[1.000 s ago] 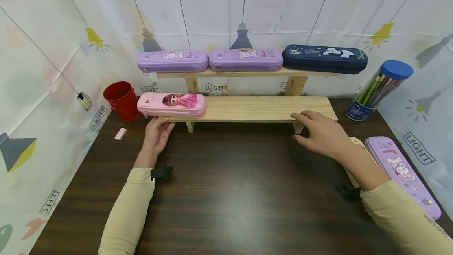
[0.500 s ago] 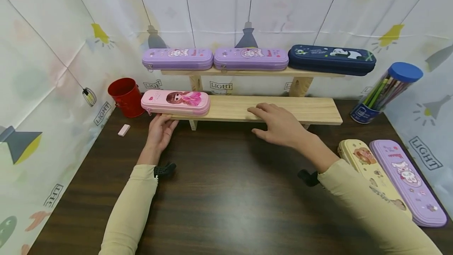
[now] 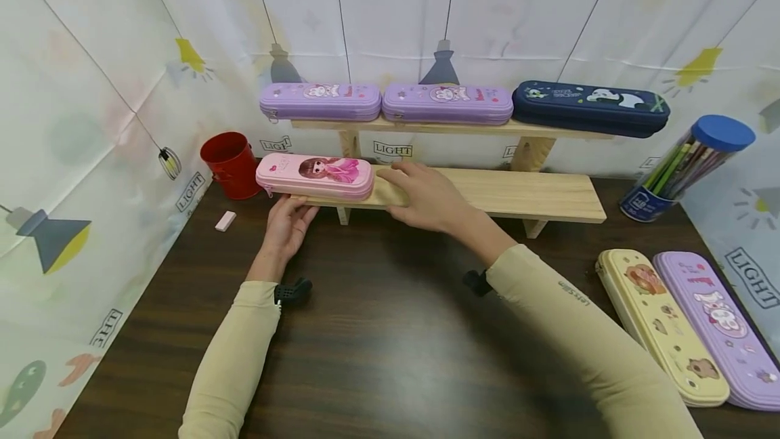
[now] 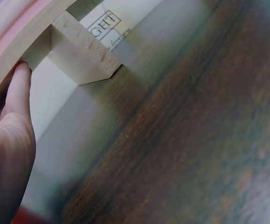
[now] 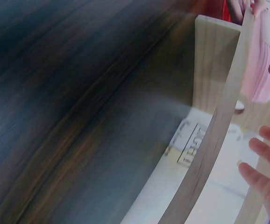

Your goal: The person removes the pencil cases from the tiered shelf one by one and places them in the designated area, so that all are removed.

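Note:
A pink pencil case (image 3: 314,176) with a doll picture lies on the left end of the lower step of a two-step wooden shelf (image 3: 518,192). My left hand (image 3: 286,225) grips the step's left end just below the case; in the left wrist view its thumb (image 4: 19,88) presses the underside of the board. My right hand (image 3: 426,198) reaches over the same step, fingers spread and holding nothing, fingertips close to the case's right end. In the right wrist view those fingers (image 5: 268,154) show above the board.
Two purple pencil cases (image 3: 447,103) and a navy panda case (image 3: 591,108) line the upper step. A red bucket (image 3: 231,166) and an eraser (image 3: 225,221) are at left. Right: a blue-lidded pencil tub (image 3: 685,168), a yellow case (image 3: 664,327) and another purple case (image 3: 722,330).
My right hand has moved left along the lower step, from near its right end to beside the pink pencil case. The left hand stays at the step's left end. The view has shifted slightly.

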Demonstrator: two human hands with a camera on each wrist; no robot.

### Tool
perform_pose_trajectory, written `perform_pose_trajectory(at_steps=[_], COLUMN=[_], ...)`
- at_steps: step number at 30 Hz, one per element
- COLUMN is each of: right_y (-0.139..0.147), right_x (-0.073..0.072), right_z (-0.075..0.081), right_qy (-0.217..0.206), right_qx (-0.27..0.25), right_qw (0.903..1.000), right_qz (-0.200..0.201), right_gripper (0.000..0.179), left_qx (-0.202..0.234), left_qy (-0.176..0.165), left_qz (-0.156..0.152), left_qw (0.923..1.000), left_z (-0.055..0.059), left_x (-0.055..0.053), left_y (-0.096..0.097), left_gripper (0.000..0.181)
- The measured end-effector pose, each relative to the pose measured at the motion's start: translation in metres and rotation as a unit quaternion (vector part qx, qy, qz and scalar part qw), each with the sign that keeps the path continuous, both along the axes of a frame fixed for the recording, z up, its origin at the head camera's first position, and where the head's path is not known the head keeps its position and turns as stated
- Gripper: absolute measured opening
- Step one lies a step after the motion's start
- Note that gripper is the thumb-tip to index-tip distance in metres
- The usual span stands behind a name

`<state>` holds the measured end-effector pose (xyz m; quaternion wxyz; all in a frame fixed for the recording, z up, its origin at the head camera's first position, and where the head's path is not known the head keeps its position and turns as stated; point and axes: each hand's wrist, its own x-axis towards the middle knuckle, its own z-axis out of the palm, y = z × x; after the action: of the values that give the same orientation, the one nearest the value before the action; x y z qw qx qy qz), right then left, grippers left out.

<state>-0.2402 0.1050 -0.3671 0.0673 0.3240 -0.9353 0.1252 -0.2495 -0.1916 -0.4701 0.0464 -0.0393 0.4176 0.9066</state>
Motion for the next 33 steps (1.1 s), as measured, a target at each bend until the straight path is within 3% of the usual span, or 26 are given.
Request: perform_pose_trajectory(at_steps=[7, 14, 22, 26, 33], right_y=[-0.039, -0.066, -0.071, -0.071, -0.070], right_x=[-0.016, -0.023, -0.023, -0.021, -0.016], right_z=[0.002, -0.003, -0.006, -0.005, 0.000], right_qy=[0.001, -0.010, -0.004, 0.001, -0.012], right_qx=[-0.011, -0.010, -0.021, -0.030, -0.013], right_qw=[0.9999, 0.9999, 0.9998, 0.9995, 0.9996], right_qz=[0.008, 0.007, 0.005, 0.009, -0.022], right_gripper=[0.065, 0.067, 0.052, 0.052, 0.056], left_qx=[0.016, 0.022, 0.019, 0.011, 0.010], left_qy=[-0.001, 0.000, 0.009, 0.005, 0.002], left_qz=[0.003, 0.010, 0.000, 0.005, -0.004], left_qw=[0.9999, 0.9997, 0.9998, 0.9999, 0.9999], left_z=[0.000, -0.002, -0.003, -0.003, -0.001], left_x=[-0.002, -0.002, -0.002, -0.001, -0.002], left_y=[0.000, 0.000, 0.003, 0.001, 0.001], left_gripper=[0.052, 0.047, 0.052, 0.054, 0.056])
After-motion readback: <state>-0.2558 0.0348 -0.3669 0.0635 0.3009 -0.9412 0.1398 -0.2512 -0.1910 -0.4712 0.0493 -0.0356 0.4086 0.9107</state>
